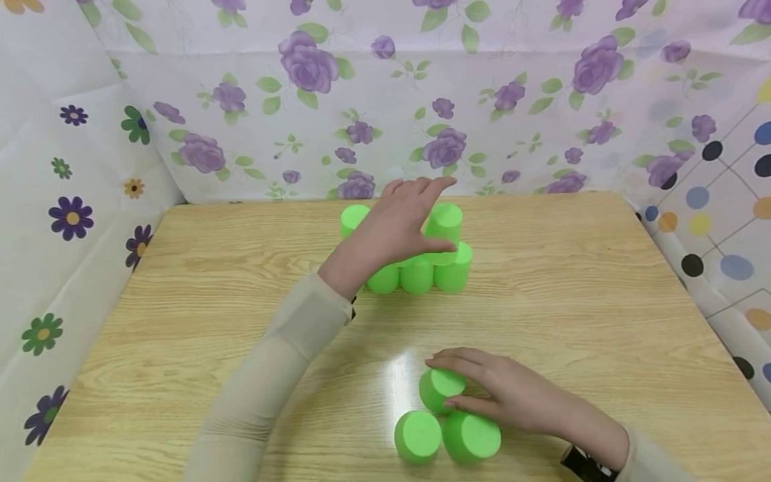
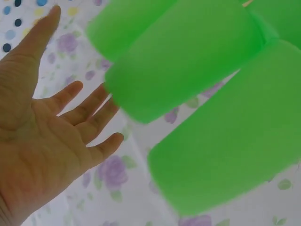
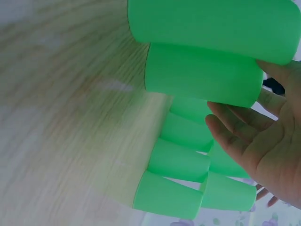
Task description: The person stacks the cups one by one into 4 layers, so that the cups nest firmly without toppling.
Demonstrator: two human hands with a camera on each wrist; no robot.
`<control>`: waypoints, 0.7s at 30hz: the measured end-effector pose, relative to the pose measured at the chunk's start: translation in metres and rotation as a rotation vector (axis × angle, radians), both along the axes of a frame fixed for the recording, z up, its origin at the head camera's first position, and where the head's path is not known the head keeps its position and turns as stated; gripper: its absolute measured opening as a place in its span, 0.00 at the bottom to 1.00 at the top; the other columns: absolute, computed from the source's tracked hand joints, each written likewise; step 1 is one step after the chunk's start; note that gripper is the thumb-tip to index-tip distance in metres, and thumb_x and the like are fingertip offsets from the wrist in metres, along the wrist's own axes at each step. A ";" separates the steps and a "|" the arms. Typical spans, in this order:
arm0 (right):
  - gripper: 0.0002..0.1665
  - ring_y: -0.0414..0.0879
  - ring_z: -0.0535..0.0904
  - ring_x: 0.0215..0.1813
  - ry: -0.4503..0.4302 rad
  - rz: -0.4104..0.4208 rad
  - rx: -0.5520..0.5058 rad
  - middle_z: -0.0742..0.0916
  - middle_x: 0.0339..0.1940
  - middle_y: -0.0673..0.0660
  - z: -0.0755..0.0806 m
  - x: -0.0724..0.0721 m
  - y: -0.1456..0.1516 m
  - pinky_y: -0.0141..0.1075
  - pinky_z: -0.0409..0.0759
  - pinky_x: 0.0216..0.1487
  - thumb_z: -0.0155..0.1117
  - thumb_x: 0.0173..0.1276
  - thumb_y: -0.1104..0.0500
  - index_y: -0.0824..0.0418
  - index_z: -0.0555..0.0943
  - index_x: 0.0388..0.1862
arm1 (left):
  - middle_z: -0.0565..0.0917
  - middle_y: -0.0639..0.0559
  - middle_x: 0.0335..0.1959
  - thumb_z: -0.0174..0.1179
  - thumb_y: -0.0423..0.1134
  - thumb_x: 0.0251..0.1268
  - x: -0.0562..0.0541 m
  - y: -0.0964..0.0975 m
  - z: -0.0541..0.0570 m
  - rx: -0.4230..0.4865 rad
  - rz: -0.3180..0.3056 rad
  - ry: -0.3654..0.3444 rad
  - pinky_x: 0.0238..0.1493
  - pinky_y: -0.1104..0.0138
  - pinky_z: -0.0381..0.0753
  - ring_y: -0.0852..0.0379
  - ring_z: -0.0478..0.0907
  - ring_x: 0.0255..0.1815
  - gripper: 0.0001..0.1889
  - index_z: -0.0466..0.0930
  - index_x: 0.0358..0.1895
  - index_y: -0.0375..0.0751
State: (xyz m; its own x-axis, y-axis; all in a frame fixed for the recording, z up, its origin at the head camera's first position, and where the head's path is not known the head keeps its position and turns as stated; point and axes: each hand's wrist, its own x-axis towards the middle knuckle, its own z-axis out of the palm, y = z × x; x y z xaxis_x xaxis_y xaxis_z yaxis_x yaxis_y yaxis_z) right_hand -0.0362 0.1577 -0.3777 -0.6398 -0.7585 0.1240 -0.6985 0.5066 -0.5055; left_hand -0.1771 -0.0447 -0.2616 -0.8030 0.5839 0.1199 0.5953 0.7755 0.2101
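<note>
At the back of the table, several upside-down green cups stand in a row [image 1: 417, 277], with more cups stacked on them, among them an upper right cup [image 1: 446, 219] and an upper left cup [image 1: 354, 218]. Over this stack reaches my left hand [image 1: 400, 224], fingers spread and holding nothing; it hides part of the cups. In the left wrist view its palm [image 2: 44, 146] is beside the cups [image 2: 188, 61]. Near the front, my right hand [image 1: 506, 388] holds an upside-down green cup [image 1: 441, 387] between thumb and fingers. Two more cups stand close by, a left one [image 1: 417, 436] and a right one [image 1: 472, 438].
A wooden table [image 1: 241, 321] bears everything. Behind it hangs a flowered cloth [image 1: 307, 134], with a daisy-patterned cloth [image 1: 72, 281] at the left and a dotted cloth [image 1: 723, 234] at the right.
</note>
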 end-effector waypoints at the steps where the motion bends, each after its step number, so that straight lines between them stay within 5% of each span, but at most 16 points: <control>1: 0.30 0.42 0.73 0.61 0.002 0.009 -0.001 0.75 0.62 0.44 0.000 -0.001 0.000 0.40 0.76 0.57 0.58 0.66 0.45 0.46 0.67 0.66 | 0.68 0.49 0.65 0.62 0.61 0.53 0.005 -0.004 0.001 0.016 -0.015 0.014 0.71 0.56 0.52 0.52 0.62 0.67 0.47 0.51 0.72 0.47; 11: 0.33 0.42 0.77 0.56 0.137 0.078 -0.063 0.78 0.59 0.45 0.006 -0.010 0.002 0.38 0.79 0.52 0.68 0.59 0.50 0.49 0.71 0.64 | 0.71 0.49 0.62 0.64 0.50 0.58 0.045 -0.045 -0.004 0.241 -0.146 0.111 0.70 0.59 0.54 0.51 0.64 0.65 0.31 0.67 0.63 0.43; 16: 0.33 0.44 0.79 0.54 0.257 0.083 -0.082 0.80 0.56 0.48 0.031 -0.017 0.009 0.38 0.80 0.50 0.70 0.56 0.50 0.51 0.73 0.62 | 0.72 0.45 0.60 0.68 0.46 0.53 0.075 -0.064 -0.021 0.328 -0.274 0.247 0.71 0.52 0.53 0.50 0.66 0.64 0.25 0.73 0.52 0.39; 21: 0.29 0.44 0.80 0.50 0.417 0.101 -0.115 0.81 0.54 0.50 0.066 -0.024 0.016 0.34 0.81 0.46 0.65 0.62 0.47 0.53 0.75 0.61 | 0.71 0.46 0.61 0.68 0.50 0.51 0.118 -0.072 -0.043 0.297 -0.375 0.210 0.70 0.52 0.56 0.51 0.66 0.64 0.29 0.71 0.54 0.41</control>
State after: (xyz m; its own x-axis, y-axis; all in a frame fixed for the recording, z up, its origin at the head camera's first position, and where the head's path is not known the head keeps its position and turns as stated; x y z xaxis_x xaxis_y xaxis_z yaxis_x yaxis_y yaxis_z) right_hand -0.0598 0.1742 -0.3113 -0.4409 -0.7808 0.4428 -0.8976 0.3828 -0.2188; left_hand -0.0592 -0.1168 -0.3042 -0.4862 0.7430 0.4600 0.8736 0.4259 0.2354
